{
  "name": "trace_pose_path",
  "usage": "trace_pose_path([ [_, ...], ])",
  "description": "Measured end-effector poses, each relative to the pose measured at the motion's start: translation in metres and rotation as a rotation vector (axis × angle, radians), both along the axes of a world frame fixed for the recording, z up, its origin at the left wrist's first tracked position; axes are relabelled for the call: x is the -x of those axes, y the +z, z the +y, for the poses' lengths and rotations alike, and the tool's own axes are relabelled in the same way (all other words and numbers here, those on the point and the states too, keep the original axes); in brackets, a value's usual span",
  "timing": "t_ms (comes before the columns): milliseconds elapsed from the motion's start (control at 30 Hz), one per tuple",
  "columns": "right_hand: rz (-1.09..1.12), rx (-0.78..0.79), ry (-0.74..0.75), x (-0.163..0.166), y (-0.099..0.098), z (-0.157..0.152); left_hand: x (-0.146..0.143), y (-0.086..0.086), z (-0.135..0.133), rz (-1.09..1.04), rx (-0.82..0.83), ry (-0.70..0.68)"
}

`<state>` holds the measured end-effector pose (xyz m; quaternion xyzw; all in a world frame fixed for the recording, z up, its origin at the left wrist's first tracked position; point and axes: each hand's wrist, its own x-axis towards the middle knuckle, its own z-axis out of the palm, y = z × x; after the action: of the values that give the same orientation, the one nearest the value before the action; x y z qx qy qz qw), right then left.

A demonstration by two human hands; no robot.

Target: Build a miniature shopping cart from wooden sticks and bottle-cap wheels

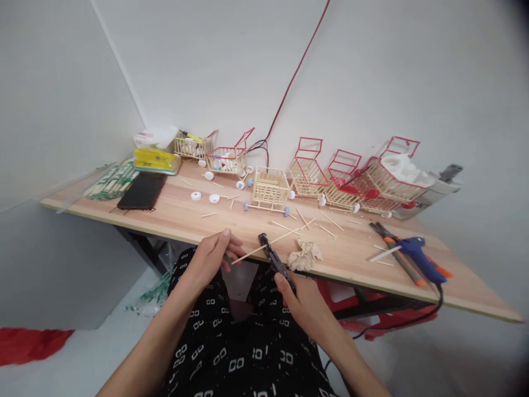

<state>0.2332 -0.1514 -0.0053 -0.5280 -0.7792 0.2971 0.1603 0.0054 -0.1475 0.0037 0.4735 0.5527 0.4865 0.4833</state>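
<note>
My right hand (303,300) is wrapped round a black hand tool (273,258) that looks like pliers or cutters, its head pointing away from me at the table's front edge. A thin wooden stick (248,255) lies slantwise across the tool's head; whether the jaws grip it I cannot tell. Close to the stick's near end is my left hand (215,251), thumb and fingers apart, with no clear grip on anything. Short cut sticks (330,221) are scattered beyond the tool. A crumpled brown paper (305,255) rests just right of it.
Behind stands a wooden cart (269,187) on wheels, among several red-trimmed carts (308,168). White wheels (214,198) lie left of centre. A phone (141,191), stick bundles (111,181) and a yellow packet (156,160) occupy the left; a blue glue gun (421,256) and orange-handled pliers (399,251) the right.
</note>
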Motion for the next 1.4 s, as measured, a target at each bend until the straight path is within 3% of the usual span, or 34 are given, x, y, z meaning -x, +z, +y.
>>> trace_pose_path([
  [167, 0.016, -0.023, 0.000, 0.002, -0.003, -0.001, -0.009, 0.003, -0.008, 0.516, -0.125, -0.136],
  [267, 0.002, 0.003, -0.006, 0.003, 0.001, 0.000, -0.015, 0.001, -0.009, 0.643, -0.193, -0.124],
  [967, -0.047, 0.127, 0.027, -0.002, 0.013, 0.014, -0.017, -0.004, -0.007, 0.711, -0.174, -0.135],
  [1400, 0.008, 0.218, -0.009, 0.001, 0.005, 0.011, -0.019, -0.005, -0.011, 0.735, -0.204, -0.065],
])
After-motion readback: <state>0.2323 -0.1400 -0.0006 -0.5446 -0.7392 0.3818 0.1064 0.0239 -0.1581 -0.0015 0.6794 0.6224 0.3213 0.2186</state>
